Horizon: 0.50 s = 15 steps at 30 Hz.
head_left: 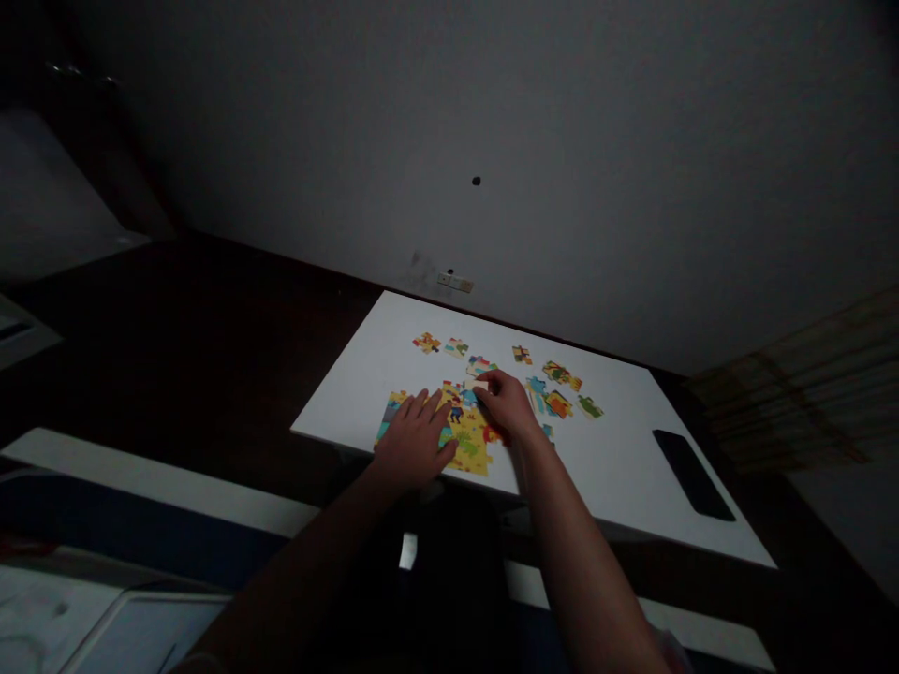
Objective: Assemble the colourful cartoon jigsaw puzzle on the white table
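Note:
A partly joined jigsaw puzzle (467, 449), mostly yellow with blue at its left, lies at the front edge of the white table. My left hand (414, 435) rests flat on it with the fingers spread. At the puzzle's upper right, my right hand (502, 401) pinches a light blue puzzle piece (469, 393) at the top edge of the joined part. Whether that piece sits in its slot I cannot tell. Just beyond the fingertips lies a red and pale puzzle piece (480, 366). Part of the puzzle is hidden under both hands.
Loose puzzle pieces (558, 373) lie to the right, some overlapping, and more pieces (426, 343) lie at the back left. A dark flat phone-like slab (694, 475) is at the right of the white table (618, 487). Behind stands a wall with sockets (455, 282).

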Each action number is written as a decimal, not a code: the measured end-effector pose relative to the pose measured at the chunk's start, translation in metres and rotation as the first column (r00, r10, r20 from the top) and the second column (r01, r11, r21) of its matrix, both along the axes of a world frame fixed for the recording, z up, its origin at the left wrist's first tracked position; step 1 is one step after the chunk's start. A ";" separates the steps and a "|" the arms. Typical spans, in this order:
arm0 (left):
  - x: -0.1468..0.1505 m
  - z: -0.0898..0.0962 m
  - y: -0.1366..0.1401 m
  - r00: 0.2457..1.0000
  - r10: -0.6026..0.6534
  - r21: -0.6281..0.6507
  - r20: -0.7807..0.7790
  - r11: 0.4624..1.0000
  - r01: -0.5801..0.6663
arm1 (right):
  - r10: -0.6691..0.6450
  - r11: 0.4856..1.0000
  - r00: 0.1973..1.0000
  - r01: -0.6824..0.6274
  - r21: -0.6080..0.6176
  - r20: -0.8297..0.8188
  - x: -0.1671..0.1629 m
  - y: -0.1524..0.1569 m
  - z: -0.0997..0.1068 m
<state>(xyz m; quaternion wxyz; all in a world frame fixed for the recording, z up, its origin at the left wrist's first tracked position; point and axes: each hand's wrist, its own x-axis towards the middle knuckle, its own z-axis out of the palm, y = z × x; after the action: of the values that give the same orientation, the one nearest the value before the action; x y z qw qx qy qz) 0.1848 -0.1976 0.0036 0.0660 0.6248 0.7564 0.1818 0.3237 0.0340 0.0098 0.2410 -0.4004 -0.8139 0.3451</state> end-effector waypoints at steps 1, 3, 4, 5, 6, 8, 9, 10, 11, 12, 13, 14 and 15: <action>0.000 0.000 0.000 1.000 0.001 -0.001 0.004 1.000 -0.001 | -0.003 1.000 1.000 0.003 -0.001 -0.026 0.002 0.000 -0.001; 0.000 0.001 0.000 1.000 0.004 -0.013 0.006 1.000 -0.004 | -0.026 1.000 0.997 0.025 -0.007 -0.075 0.006 0.000 -0.003; 0.000 0.001 0.000 1.000 0.003 -0.024 0.002 1.000 -0.003 | -0.042 0.999 0.996 0.041 -0.010 -0.084 0.008 0.001 -0.003; 0.000 0.001 0.000 1.000 0.001 -0.034 -0.003 0.999 -0.001 | -0.056 0.998 0.996 0.055 -0.008 -0.076 0.008 0.002 -0.004; 0.000 0.002 0.000 1.000 -0.002 -0.044 -0.008 0.999 0.001 | -0.066 0.998 0.996 0.066 -0.001 -0.059 0.009 0.003 -0.004; 0.000 0.001 0.000 1.000 -0.002 -0.053 -0.015 0.999 0.001 | -0.079 0.997 0.997 0.080 0.019 -0.022 0.006 0.005 -0.004; 0.000 0.001 0.000 1.000 0.001 -0.052 -0.016 0.999 -0.002 | -0.081 0.996 0.997 0.082 0.029 -0.007 0.004 0.006 -0.003; 0.000 0.000 0.000 1.000 0.004 -0.050 -0.016 0.999 -0.005 | -0.083 0.996 0.997 0.083 0.038 0.004 0.001 0.007 -0.003; 0.000 -0.001 0.000 1.000 0.006 -0.047 -0.014 0.999 -0.006 | -0.084 0.995 0.996 0.084 0.046 0.012 -0.003 0.008 -0.003; 0.000 -0.001 0.000 1.000 0.007 -0.044 -0.011 0.999 -0.007 | -0.085 0.995 0.996 0.084 0.054 0.018 -0.006 0.009 -0.003; 0.000 -0.002 0.000 1.000 0.007 -0.043 -0.010 0.999 -0.008 | -0.083 0.995 0.996 0.082 0.062 0.023 -0.010 0.009 -0.003; 0.000 -0.002 0.000 1.000 0.009 -0.042 -0.012 0.999 -0.009 | -0.080 0.994 0.996 0.078 0.070 0.026 -0.013 0.009 -0.003; 0.000 -0.002 0.000 1.000 0.011 -0.041 -0.017 0.999 -0.012 | -0.076 0.994 0.997 0.074 0.076 0.025 -0.016 0.009 -0.003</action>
<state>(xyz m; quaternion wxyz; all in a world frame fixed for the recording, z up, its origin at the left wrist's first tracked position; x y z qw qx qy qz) 0.1847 -0.1980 0.0017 0.0714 0.6205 0.7640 0.1616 0.3078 0.0430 0.0069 0.2571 -0.4261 -0.8141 0.2992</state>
